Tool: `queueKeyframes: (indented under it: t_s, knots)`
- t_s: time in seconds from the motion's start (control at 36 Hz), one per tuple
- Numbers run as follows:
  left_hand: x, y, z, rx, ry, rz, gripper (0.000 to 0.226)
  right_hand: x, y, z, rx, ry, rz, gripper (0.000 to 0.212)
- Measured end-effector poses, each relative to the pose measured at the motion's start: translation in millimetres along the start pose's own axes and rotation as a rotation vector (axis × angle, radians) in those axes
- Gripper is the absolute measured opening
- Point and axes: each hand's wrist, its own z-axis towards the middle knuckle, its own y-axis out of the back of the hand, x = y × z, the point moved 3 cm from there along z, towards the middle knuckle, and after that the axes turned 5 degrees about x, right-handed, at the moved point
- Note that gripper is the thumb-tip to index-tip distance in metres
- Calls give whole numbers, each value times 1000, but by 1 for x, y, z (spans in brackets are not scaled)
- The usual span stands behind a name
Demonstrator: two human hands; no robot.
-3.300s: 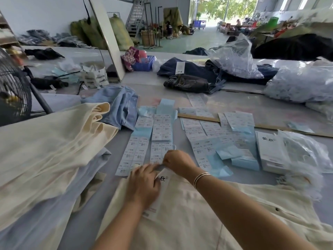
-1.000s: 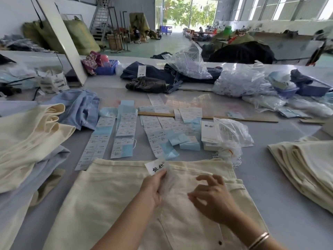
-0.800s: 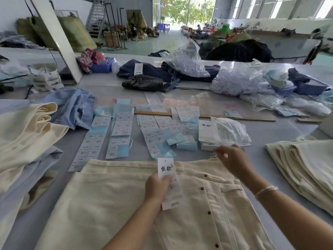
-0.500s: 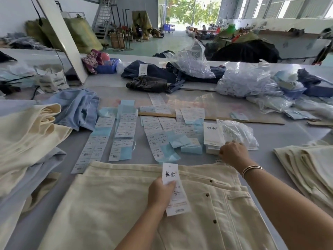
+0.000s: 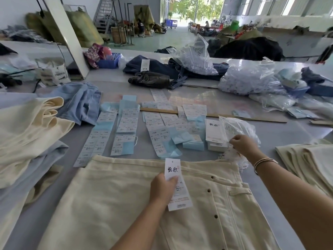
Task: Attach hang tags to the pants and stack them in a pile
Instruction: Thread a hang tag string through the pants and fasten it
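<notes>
While the left hand [image 5: 163,189] pinches a white hang tag [image 5: 177,184] between thumb and fingers, holding it over the cream pants [image 5: 126,201] spread flat on the grey tabletop [image 5: 266,136], the right hand [image 5: 243,144] reaches farther out and grips a tuft of white tag strings [image 5: 232,156] at the mouth of a clear plastic bag [image 5: 237,129]. The tag shows 2 black characters near its top and small print lower down; its lower half lies against the pants beside the left hand's knuckles. The pants' waistband runs just beyond the left hand, and a row of dark buttons [image 5: 209,190] sits between the 2 forearms. A bangle [image 5: 264,162] circles the right wrist.

Just left of the right hand stands a short stack of white hang tags [image 5: 214,134]. Beyond the left hand, strips of size stickers on blue backing [image 5: 126,130] lie in rows. Far left of the left hand rises a pile of cream and pale blue pants [image 5: 27,134]; right of the right forearm lies a folded cream stack [image 5: 310,161]. Well beyond both hands, dark jeans [image 5: 153,69] and stuffed plastic bags [image 5: 248,80] crowd the tabletop.
</notes>
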Motion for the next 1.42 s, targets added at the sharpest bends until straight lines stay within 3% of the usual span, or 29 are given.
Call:
queueKeyframes:
  t_s: [0.11, 0.19, 0.33, 0.47, 0.61, 0.69, 0.78, 0.86, 1.0, 1.14, 1.33, 1.42]
  knots:
    - [-2, 1, -2, 2, -1, -8, 20, -6, 7, 4, -58, 14, 80, 19]
    - [-2, 1, -2, 7, 4, -15, 21, -7, 13, 5, -109, 62, -112, 17]
    - [-1, 0, -1, 13, -1, -32, 16, -3, 2, 3, 11, 212, -420, 20]
    - [1, -1, 1, 13, -19, -5, 16, 0, -13, -6, -102, 441, -675, 19]
    - [3, -3, 3, 27, -28, 38, 17, 10, -32, -7, -42, 423, -977, 24]
    - [2, -3, 6, 14, -13, 27, 16, 11, -33, -7, -67, 423, -1039, 25]
    - [-3, -1, 10, 27, -83, -38, 54, 4, -30, -3, -88, 428, -899, 23]
    - [-19, -6, 16, 146, -263, 123, 78, -6, -21, 1, -83, 363, -455, 19]
    - [-70, -37, 30, 223, -523, 402, 51, -16, -15, 1, -22, 315, -179, 14]
    - [-115, -82, 55, 295, -585, 583, 34, -25, -19, 1, -44, 344, -133, 10]
    - [-139, -119, 79, 188, -593, 904, 32, -27, -21, 2, -112, 417, -196, 7]
    - [-140, -123, 81, 147, -666, 929, 33, -30, -20, 3, -132, 462, -189, 5]
